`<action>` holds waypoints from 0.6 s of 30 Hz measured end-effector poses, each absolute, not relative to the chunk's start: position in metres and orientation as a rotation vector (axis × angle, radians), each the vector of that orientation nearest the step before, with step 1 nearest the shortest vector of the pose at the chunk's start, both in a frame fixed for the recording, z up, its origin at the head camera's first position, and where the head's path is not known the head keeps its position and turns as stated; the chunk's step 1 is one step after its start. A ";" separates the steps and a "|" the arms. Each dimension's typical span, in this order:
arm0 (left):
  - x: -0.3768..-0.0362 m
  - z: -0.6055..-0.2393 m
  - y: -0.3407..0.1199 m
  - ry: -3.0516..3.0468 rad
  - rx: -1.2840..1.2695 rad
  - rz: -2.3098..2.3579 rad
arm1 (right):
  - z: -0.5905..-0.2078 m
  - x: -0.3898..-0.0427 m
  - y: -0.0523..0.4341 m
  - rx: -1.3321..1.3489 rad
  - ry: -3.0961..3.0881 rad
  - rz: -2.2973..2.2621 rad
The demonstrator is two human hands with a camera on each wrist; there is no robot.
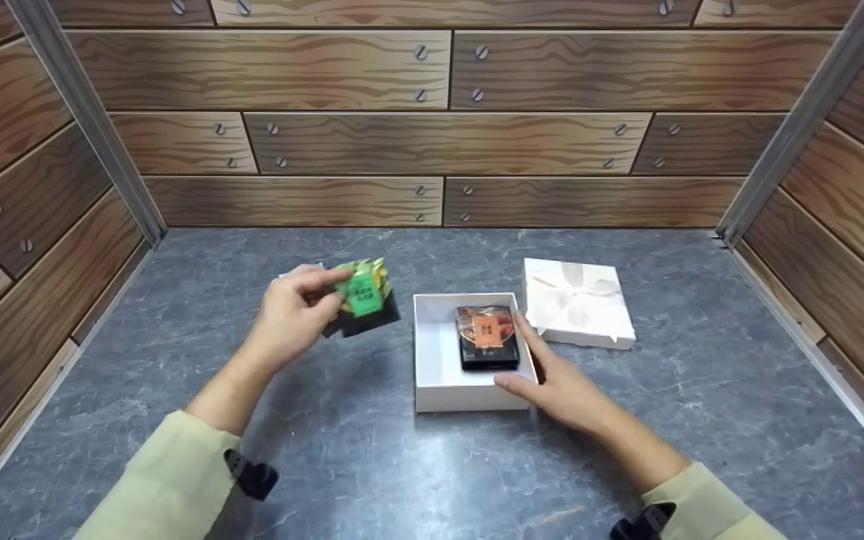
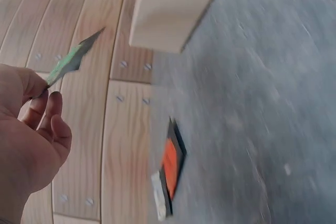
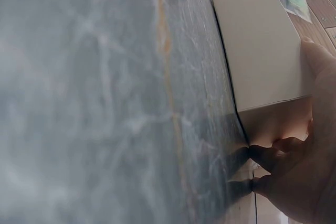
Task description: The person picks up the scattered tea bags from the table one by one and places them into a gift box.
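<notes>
My left hand (image 1: 293,311) pinches a small green-labelled packet (image 1: 363,295) and holds it above the table, left of an open white box (image 1: 462,394). The left wrist view shows the same green-labelled packet (image 2: 71,61) edge-on between thumb and fingers of the left hand (image 2: 29,135). A dark packet with an orange label (image 1: 486,336) lies inside the box. My right hand (image 1: 556,379) grips the box's near right corner, thumb on the front wall and fingers along the right side. In the right wrist view the right hand (image 3: 302,171) sits against the white box (image 3: 262,45).
A white lid with a ribbon bow (image 1: 578,311) lies right of the box. Another orange-labelled packet (image 2: 170,166) rests on the grey marble table (image 1: 252,450) under my left hand. Wood-patterned walls (image 1: 439,142) close in the back and both sides.
</notes>
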State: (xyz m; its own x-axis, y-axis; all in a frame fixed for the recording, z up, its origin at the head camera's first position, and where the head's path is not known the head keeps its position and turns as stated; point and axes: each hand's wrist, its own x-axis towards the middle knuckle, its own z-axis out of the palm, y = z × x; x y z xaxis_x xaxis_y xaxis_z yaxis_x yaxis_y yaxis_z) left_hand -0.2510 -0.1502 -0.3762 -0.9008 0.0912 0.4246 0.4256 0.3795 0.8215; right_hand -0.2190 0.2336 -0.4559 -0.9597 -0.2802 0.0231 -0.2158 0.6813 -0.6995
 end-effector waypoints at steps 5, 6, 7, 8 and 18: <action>-0.256 -0.372 -0.126 -2.340 -0.509 -1.580 | -0.456 -0.219 0.234 -0.414 2.807 -1.139; -0.257 -0.371 -0.122 -2.348 -0.513 -1.600 | -0.455 -0.220 0.234 -0.418 2.811 -1.135; -0.257 -0.371 -0.117 -2.356 -0.514 -1.614 | -0.455 -0.220 0.234 -0.416 2.813 -1.132; -0.258 -0.370 -0.113 -2.362 -0.514 -1.627 | -0.455 -0.220 0.234 -0.414 2.816 -1.129; -0.266 -0.373 -0.073 -2.463 -0.494 -1.667 | -0.455 -0.217 0.233 -0.428 2.798 -1.176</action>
State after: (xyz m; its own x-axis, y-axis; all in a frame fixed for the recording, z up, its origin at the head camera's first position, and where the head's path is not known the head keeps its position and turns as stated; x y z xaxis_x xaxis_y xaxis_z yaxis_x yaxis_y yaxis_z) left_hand -0.2664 -0.0731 -0.3734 -0.9386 0.1965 0.2836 0.3363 0.3374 0.8793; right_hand -0.2165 0.2333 -0.4547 -0.9582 -0.2837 0.0371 -0.2251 0.6674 -0.7099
